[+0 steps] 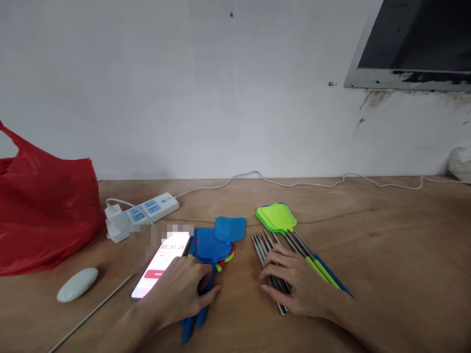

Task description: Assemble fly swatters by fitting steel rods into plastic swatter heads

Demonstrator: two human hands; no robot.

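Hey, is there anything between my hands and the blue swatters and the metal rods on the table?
Nothing visible. The left hand lies on the handles of the blue swatters and the right hand rests on the metal rods. The phone sits beside the left hand, the green swatters beside the rods, neither in between.

The left hand (184, 289) rests on blue swatters (217, 240); the right hand (298, 284) covers metal rods (265, 255) right of them.

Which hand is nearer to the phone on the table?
Left. The left hand lies just beside the phone, holding the blue fly swatters. The right hand is farther away, on the metal rods next to the green fly swatters.
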